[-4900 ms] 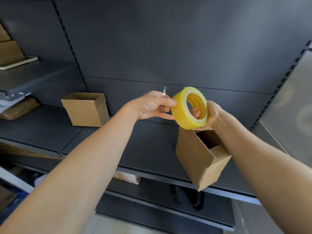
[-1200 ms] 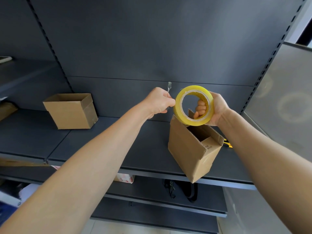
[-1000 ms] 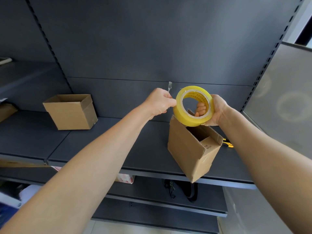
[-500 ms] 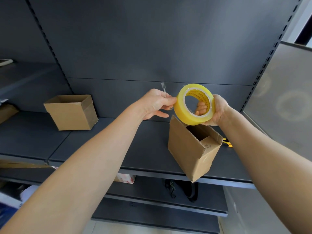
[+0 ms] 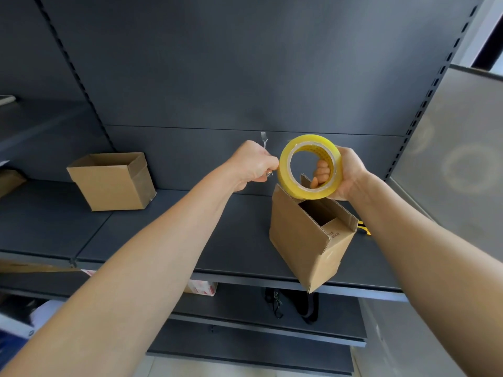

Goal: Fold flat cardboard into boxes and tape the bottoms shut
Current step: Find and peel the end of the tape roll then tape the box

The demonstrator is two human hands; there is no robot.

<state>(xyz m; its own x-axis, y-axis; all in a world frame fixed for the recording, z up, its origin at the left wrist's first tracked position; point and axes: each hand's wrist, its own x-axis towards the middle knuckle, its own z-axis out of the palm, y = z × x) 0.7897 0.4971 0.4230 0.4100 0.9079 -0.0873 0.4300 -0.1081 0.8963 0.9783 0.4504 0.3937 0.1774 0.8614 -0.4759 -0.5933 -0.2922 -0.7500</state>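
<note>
An open box (image 5: pixel 299 238) stands tilted at the shelf's (image 5: pixel 190 235) front edge; the print on its flap is too small to read. Just above it, the right hand (image 5: pixel 351 172) hooks its fingers through the tape (image 5: pixel 283 175). The left hand (image 5: pixel 251 165) grips a thin metal piece (image 5: pixel 264 138) beside the tape. A second box (image 5: pixel 109 183) sits farther left.

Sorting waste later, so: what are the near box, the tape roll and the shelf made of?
The near box: brown corrugated cardboard, matte; fluted edges show at its open top. The tape roll: glossy, translucent yellowish plastic film, likely on a card core. The shelf: probably painted metal, dark grey, smooth, slotted uprights.
</note>
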